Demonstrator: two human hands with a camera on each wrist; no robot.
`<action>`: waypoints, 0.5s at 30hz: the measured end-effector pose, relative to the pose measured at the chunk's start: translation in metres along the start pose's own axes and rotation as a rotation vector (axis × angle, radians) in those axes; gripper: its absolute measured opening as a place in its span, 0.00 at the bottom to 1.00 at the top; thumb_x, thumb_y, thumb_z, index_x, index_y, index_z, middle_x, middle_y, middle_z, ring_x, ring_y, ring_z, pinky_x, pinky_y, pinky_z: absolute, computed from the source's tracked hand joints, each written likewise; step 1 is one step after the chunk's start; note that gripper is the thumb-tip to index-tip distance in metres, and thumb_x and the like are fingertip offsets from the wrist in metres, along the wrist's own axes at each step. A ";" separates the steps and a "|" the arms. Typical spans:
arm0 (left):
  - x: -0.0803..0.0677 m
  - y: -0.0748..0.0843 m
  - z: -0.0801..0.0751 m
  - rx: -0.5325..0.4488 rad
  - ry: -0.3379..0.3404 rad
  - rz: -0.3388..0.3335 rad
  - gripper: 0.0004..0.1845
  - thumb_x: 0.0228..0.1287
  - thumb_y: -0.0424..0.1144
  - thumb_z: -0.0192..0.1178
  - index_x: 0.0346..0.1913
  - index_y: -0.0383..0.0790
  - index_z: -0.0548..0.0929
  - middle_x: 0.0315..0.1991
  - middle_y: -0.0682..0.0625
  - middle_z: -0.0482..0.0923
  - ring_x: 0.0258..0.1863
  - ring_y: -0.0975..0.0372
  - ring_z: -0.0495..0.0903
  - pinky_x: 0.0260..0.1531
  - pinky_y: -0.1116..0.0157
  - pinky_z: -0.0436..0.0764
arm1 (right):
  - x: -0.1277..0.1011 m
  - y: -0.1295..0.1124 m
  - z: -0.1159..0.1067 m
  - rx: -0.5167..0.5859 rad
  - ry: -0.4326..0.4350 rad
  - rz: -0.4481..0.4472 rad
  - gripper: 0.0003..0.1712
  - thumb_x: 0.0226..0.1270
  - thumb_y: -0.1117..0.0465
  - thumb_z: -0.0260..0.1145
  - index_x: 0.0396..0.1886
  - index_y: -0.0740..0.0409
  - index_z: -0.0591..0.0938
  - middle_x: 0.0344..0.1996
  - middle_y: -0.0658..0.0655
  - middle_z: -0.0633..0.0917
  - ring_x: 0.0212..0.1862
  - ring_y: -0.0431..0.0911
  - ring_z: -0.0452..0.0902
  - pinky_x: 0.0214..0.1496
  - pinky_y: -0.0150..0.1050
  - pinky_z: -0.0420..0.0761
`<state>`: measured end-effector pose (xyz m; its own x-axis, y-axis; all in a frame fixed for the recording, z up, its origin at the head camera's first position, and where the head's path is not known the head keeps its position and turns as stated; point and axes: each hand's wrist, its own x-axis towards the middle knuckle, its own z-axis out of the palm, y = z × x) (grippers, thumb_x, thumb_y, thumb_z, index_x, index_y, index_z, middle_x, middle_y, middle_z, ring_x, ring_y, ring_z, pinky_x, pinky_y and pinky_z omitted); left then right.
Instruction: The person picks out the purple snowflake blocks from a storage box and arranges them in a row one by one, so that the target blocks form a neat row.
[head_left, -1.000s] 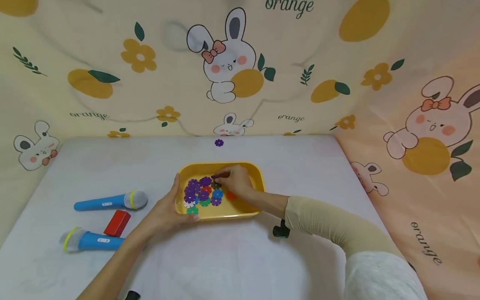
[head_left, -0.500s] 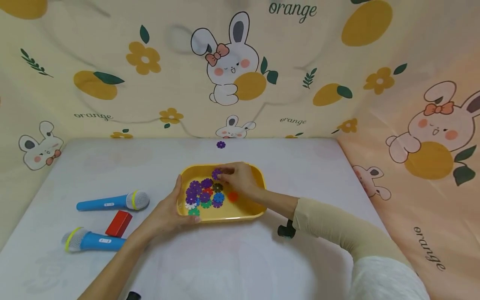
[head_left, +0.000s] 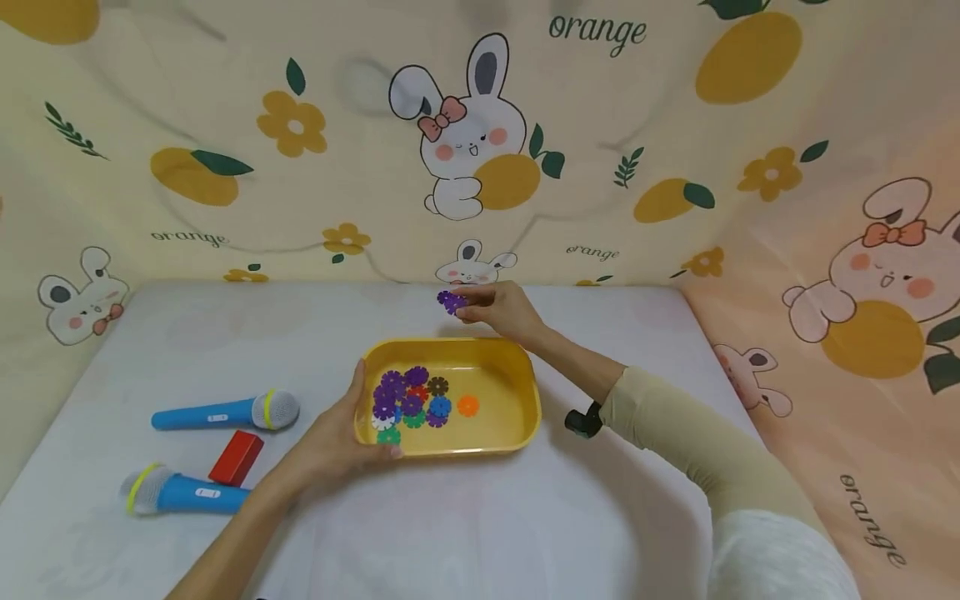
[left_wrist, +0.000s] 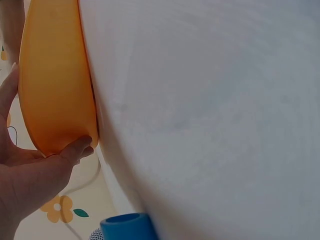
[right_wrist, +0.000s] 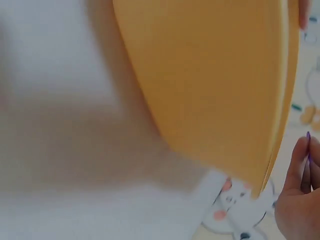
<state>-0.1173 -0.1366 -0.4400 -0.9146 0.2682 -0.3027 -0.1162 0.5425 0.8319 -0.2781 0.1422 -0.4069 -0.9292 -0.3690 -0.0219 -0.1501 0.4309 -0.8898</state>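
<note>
A yellow tray (head_left: 525,417) sits mid-table with several flower-shaped discs (head_left: 408,398) in purple, blue, green, white and orange. My left hand (head_left: 341,433) grips the tray's near-left corner, thumb along the left rim; the left wrist view shows the fingers under the tray's (left_wrist: 55,90) wall. My right hand (head_left: 491,304) is beyond the tray's far rim and pinches a purple disc (head_left: 451,301) just over the table. In the right wrist view the tray's (right_wrist: 210,85) outer wall fills the frame, with a purple edge (right_wrist: 308,137) at the fingers.
Two blue toy microphones (head_left: 225,411) (head_left: 176,492) and a red block (head_left: 236,457) lie left of the tray. A small black object (head_left: 581,421) is at the right forearm. Printed cloth walls close the table at the back and right.
My right hand lifted a purple disc out of the tray and carried it past the far rim toward the back of the table. The left hand kept its hold on the tray.
</note>
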 end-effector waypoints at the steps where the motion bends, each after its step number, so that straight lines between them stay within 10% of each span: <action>1: 0.000 -0.001 0.000 0.000 0.000 0.000 0.73 0.46 0.52 0.79 0.79 0.52 0.28 0.79 0.39 0.47 0.75 0.40 0.51 0.70 0.41 0.55 | 0.004 0.003 -0.002 0.001 -0.003 -0.001 0.21 0.65 0.60 0.72 0.58 0.55 0.85 0.38 0.55 0.89 0.44 0.61 0.85 0.52 0.59 0.81; 15: -0.001 -0.002 0.000 0.025 0.017 0.017 0.73 0.45 0.53 0.79 0.79 0.51 0.30 0.79 0.38 0.47 0.74 0.39 0.54 0.68 0.41 0.60 | 0.054 0.049 -0.016 -0.180 0.028 0.049 0.19 0.65 0.59 0.72 0.55 0.55 0.86 0.46 0.57 0.88 0.45 0.47 0.80 0.43 0.35 0.80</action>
<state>-0.1161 -0.1377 -0.4414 -0.9229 0.2638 -0.2805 -0.0911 0.5582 0.8247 -0.3407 0.1567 -0.4445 -0.9455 -0.3220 -0.0479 -0.1605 0.5892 -0.7919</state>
